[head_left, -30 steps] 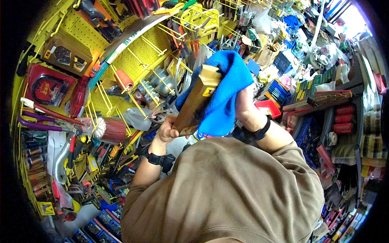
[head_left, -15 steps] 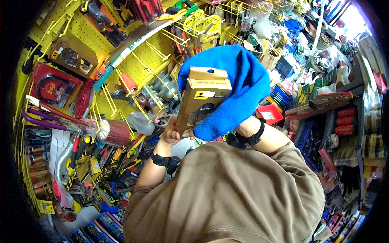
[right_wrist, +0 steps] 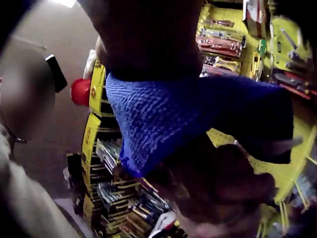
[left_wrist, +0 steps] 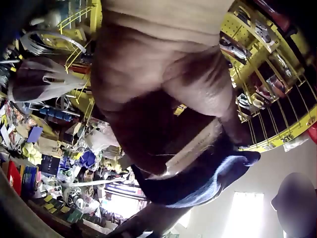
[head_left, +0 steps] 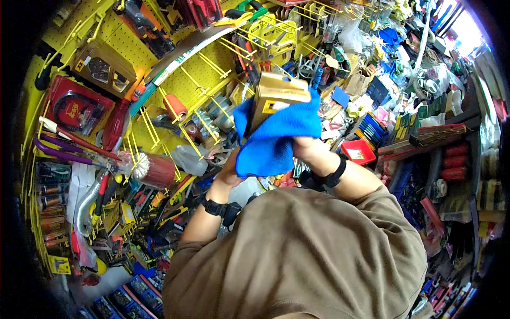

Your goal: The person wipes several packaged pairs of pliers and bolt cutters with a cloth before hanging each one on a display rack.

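Note:
A tan cardboard box [head_left: 271, 103] with a yellow-and-black label stands tilted up in front of the chest. My left hand [head_left: 229, 170] grips its lower end, fingers partly hidden behind the cloth; in the left wrist view the thumb and fingers of that hand [left_wrist: 153, 74] curl round the box [left_wrist: 195, 148]. A blue cloth [head_left: 284, 138] drapes across the box's near face and round its sides. My right hand [head_left: 311, 150] holds the cloth against the box, its fingertips covered by the fabric. Ribbed texture shows on the cloth [right_wrist: 148, 119] in the right wrist view, below the dark right hand [right_wrist: 148, 44].
A yellow pegboard [head_left: 202, 80] with hooks and hanging packaged tools curves along the left. A red tray [head_left: 358, 152] lies right of the hands among cluttered goods. Shelves [head_left: 467, 159] line the far right. Blue bins [head_left: 127, 297] stand at lower left.
The cloth was behind and beside the box, spread wide; now it is over the box's near face and lower half. The right hand has come round to the front, closer to the left.

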The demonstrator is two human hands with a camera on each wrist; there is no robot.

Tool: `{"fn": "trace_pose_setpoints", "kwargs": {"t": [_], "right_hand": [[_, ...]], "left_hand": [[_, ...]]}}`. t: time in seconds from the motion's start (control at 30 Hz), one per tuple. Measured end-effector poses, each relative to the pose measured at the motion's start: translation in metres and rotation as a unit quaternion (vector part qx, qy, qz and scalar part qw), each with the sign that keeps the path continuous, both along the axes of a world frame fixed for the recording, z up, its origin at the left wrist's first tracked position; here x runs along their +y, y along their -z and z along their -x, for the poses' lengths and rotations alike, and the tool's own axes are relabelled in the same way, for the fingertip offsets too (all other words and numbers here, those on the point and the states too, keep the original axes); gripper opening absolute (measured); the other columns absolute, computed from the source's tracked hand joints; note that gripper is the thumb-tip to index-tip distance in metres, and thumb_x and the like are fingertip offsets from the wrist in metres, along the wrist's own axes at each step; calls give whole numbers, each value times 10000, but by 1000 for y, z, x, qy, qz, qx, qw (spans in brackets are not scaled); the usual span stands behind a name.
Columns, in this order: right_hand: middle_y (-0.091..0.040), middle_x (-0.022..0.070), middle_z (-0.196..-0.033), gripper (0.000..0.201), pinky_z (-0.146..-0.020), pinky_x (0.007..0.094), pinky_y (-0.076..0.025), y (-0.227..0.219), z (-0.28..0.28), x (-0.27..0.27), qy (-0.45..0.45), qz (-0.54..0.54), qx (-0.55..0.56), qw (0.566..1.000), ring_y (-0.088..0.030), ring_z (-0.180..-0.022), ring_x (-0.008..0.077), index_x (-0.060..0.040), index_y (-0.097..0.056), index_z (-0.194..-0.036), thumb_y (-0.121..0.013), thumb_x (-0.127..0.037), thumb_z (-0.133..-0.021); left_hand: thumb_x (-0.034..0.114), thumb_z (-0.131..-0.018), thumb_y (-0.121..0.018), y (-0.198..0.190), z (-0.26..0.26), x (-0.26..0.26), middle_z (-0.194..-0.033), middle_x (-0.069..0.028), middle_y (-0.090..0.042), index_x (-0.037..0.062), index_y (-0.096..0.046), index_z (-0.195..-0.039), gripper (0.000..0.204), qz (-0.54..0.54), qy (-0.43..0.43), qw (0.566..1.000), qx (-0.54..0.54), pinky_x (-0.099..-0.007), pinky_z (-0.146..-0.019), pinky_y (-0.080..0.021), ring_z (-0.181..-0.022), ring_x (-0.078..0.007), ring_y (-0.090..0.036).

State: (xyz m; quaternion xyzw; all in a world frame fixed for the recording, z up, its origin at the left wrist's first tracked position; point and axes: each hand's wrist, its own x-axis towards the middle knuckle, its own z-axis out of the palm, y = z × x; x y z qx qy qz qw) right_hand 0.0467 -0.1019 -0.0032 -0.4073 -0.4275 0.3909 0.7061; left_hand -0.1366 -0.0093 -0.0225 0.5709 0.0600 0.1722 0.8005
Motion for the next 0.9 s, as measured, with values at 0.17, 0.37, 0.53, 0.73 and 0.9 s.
{"fn": "trace_pose_setpoints", "kwargs": {"t": [0.17, 0.37, 0.53, 0.73, 0.9], "right_hand": [[-618, 98, -1250, 496, -1051, 427, -457, -7, 12, 0, -26, 14, 138, 990, -596, -1148, 227, -77, -559, -1290, -721, -322, -890], [-618, 99, -1244, 421, -1052, 426, -449, 26, 43, 11, 15, 55, 214, 975, -589, -1148, 232, -57, -566, -1290, -688, -218, -921], [-656, 106, -1175, 316, -980, 361, -497, 38, 66, 11, -80, 166, 367, 912, -627, -1073, 226, -12, -613, -1208, -672, -125, -919], [-675, 117, -1158, 324, -924, 350, -519, 6, 42, 10, -12, 200, 3, 980, -642, -1033, 179, 2, -643, -1183, -689, -186, -923], [-648, 230, -913, 215, -723, 429, -510, -37, 13, 28, 110, 45, -605, 787, -642, -848, 358, -24, -675, -967, -653, -203, -849]], "left_hand": [[696, -935, -406, 5, -7, 8, -1307, -133, -560, 66, -342, -1463, 824, 263, 88, 954, -115, -357, -764, -581, -956, -224, -670], [754, -932, -235, -21, -16, 6, -1420, -126, -502, 56, -415, -1431, 877, 238, -251, 934, -89, -433, -1131, -327, -1295, -280, -474], [695, -974, -223, 11, -33, 23, -1376, -227, -485, 31, -475, -1221, 752, 75, -406, 897, -158, -485, -1124, -314, -1284, -345, -448], [342, -1040, -469, 18, -25, 22, -1258, -148, -541, 9, -454, -1260, 399, -121, -389, 912, -41, -366, -1042, -394, -1174, -228, -524], [228, -933, -690, -29, -26, 9, -1200, -156, -554, -7, -392, -1306, 532, -137, -371, 919, 2, -343, -906, -498, -1082, -195, -572]]}}
